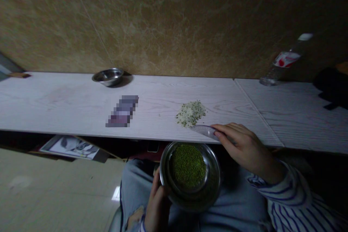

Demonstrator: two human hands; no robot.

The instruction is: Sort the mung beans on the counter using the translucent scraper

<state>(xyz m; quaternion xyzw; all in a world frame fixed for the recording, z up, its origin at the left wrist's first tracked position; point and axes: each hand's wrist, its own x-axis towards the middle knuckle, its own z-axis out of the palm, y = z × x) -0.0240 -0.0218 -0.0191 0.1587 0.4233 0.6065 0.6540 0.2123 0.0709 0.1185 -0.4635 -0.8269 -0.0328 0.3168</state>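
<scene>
My left hand (157, 203) is closed on the near left rim of a steel bowl (214, 183), held above my lap just below the table edge. Small green beans (189, 166), which look like mung beans, lie in the bottom of it. My right hand (241, 145) pinches a thin, translucent, curved plastic piece (204, 130) by its right end; its exact kind is unclear. The piece's left tip is low over the tabletop, at the near edge of a loose pile (190, 113) of white grains mixed with green beans.
A smaller steel bowl (108, 77) stands at the back left of the white wood-grain table (157, 90). A blurred-out flat object (122, 111) lies in front of it. At the back right are a plastic bottle (284, 59) and a dark item (333, 85). Behind rises a wall (163, 21).
</scene>
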